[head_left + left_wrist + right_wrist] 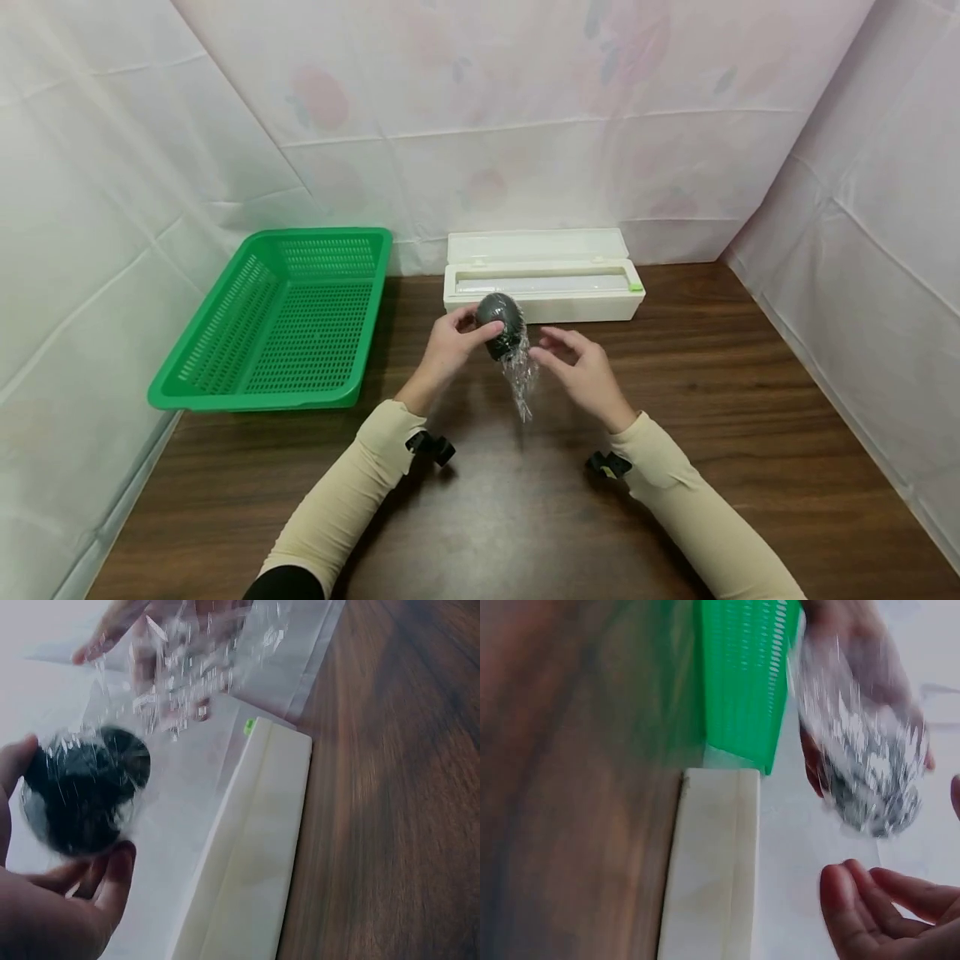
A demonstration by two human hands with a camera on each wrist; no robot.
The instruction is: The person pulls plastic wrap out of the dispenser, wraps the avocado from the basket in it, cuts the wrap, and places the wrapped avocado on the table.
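Observation:
A dark, rounded object (497,319) with clear plastic film stretched over it is held up above the table. My left hand (448,343) grips it between thumb and fingers from the left side. Loose, crumpled cling film (519,375) trails from the object toward the table. Close by on the right, my right hand (583,375) has its fingers apart and bent a little, with nothing seen between them. In the left wrist view the dark object (86,791) looks round; its exact kind cannot be told. The right wrist view shows the right fingers (840,892) apart from the wrapped object.
Behind the hands lies a white cling film box (547,310), its lid raised and a roll inside; a green tab sits at its right end. To the left stands a green perforated basket (360,333). White patterned cloth (525,167) closes off the back and sides of the wooden table (735,400).

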